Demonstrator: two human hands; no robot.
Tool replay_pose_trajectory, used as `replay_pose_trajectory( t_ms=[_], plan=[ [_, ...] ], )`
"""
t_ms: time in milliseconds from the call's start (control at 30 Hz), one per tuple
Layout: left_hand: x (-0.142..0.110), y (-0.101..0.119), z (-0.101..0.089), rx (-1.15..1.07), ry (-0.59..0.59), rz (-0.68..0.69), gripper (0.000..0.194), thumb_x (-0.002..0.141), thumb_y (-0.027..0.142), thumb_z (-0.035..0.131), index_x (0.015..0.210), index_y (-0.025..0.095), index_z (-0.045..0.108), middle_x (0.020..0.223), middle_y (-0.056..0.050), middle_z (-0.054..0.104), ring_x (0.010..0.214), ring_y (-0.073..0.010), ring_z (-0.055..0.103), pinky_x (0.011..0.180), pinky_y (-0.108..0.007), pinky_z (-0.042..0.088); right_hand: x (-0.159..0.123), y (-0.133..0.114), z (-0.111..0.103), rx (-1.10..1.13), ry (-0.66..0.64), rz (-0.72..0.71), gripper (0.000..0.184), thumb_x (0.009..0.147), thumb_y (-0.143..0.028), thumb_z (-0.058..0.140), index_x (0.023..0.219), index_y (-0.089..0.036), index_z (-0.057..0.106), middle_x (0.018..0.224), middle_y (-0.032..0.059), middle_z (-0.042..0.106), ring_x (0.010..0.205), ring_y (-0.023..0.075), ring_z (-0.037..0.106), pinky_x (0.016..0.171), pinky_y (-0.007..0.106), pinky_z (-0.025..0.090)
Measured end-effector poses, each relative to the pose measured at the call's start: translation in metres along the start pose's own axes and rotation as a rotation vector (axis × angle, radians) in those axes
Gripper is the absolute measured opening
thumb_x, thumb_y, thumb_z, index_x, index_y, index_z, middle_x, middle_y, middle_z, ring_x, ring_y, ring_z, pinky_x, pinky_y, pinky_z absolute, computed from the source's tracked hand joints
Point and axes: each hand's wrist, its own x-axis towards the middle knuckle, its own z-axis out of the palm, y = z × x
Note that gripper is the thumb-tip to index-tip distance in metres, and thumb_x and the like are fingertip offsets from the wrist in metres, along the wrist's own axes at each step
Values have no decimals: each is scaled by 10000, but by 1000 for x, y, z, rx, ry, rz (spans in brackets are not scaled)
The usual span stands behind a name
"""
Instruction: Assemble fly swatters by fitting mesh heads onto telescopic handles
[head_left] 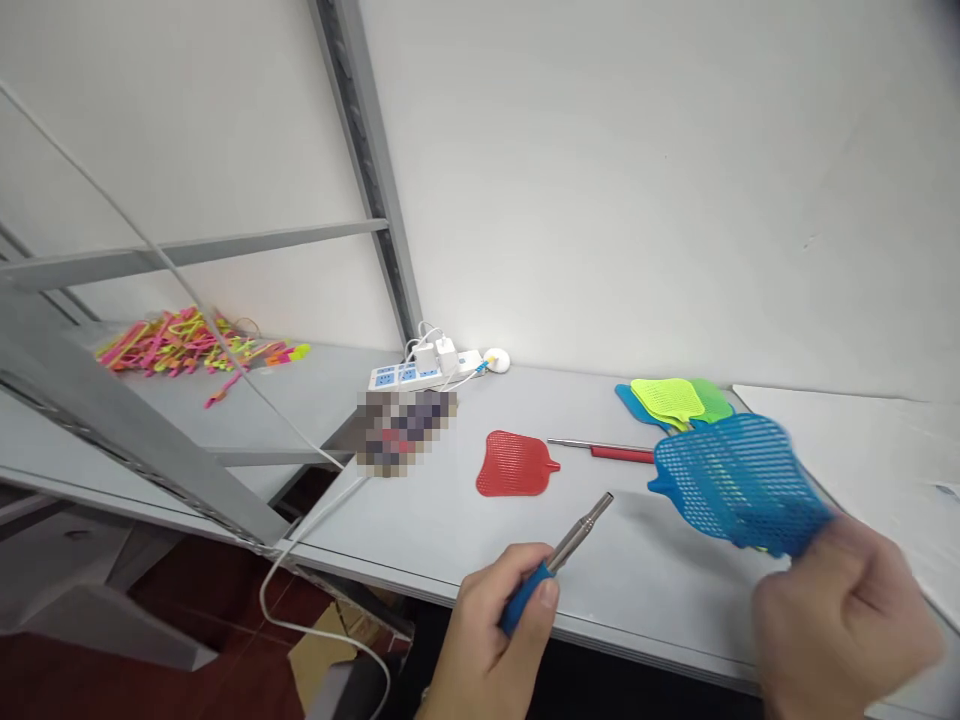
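Blue swatter head [739, 483] gripped in right hand [840, 620], blue-gripped metal handle [559, 560] clasped in left hand [487, 630], hands apart

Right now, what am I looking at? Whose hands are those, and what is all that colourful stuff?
A camera on a person's head looks down at their own two hands. The left hand holds a metal rod with a blue grip. The right hand holds a blue fly-swatter head. On the grey table lie a red swatter head, a rod with a red grip, and yellow, green and blue heads stacked. A power strip sits by the wall.
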Motion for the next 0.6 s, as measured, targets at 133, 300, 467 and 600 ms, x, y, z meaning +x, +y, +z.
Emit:
replay_pose_trajectory(
  t_ms=[133, 300, 467, 600],
  plan=[
    [24, 2, 17, 166, -208, 242, 282, 995, 333, 467, 1151, 231, 679, 837, -52, 658, 750, -199, 600, 705, -292, 481, 13, 3, -2, 392, 109, 199, 274, 928, -350, 510, 717, -197, 595, 575, -10, 476, 481, 169, 460, 421, 294, 356],
    [43, -8, 23, 354, -244, 378, 313, 1008, 257, 440, 1242, 235, 647, 831, -58, 620, 771, -202, 582, 695, -297, 477, 15, 21, 3, 406, 51, 416, 290, 901, -472, 563, 872, -188, 610, 626, -16, 496, 446, 141, 445, 347, 265, 370],
    [45, -21, 23, 405, -292, 403, 320, 1007, 218, 443, 1268, 250, 625, 913, -65, 625, 843, -212, 573, 756, -328, 465, 13, 23, -1, 282, -62, 408, 365, 930, -528, 518, 941, -176, 614, 635, -9, 528, 418, 129, 474, 348, 250, 390],
    [47, -21, 25, 472, -315, 443, 316, 999, 200, 448, 1247, 260, 636, 893, -57, 622, 823, -215, 556, 731, -331, 444, 11, 21, -1, 265, -36, 386, 373, 945, -522, 503, 994, -169, 615, 714, 13, 568, 460, 123, 495, 368, 239, 407]
  ],
)
